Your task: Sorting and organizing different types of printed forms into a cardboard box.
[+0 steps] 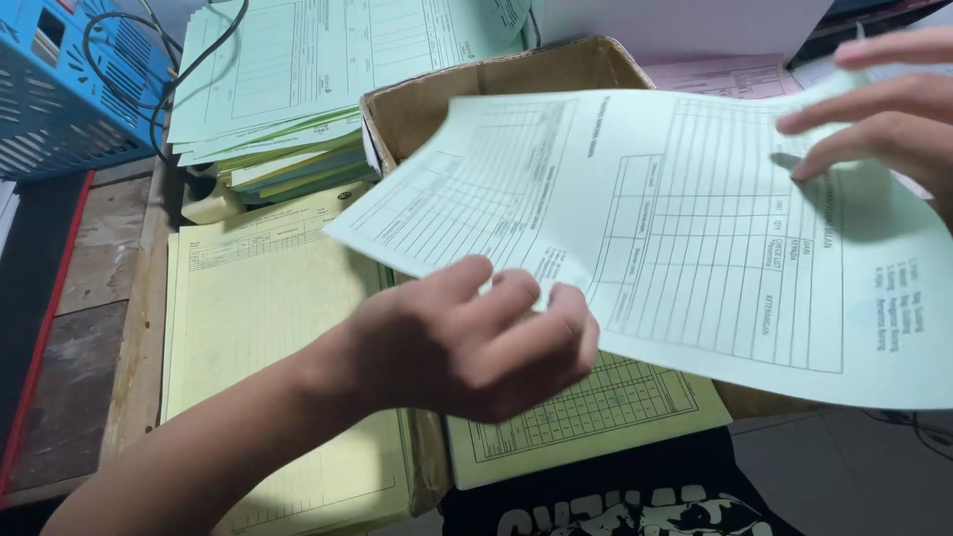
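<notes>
1. Pale green form sheet (pixel 695 228) is hanging mid-frame over the cardboard box (pixel 417 99).
2. Left hand (pixel 476 337) is pinching its 7 o'clock edge; right hand (pixel 884 109), fingers spread, is steadying 2 o'clock.
3. Looking light, floppy, tearable; edge grips are suiting it.

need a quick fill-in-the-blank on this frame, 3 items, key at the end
1. Both hands lift a pale ____ printed form sheet.
2. The left hand grips that sheet's ____ edge.
3. The brown cardboard box sits under the sheet; left of it lies a stack of ____ forms.

Missing words: green; near; yellow
</notes>
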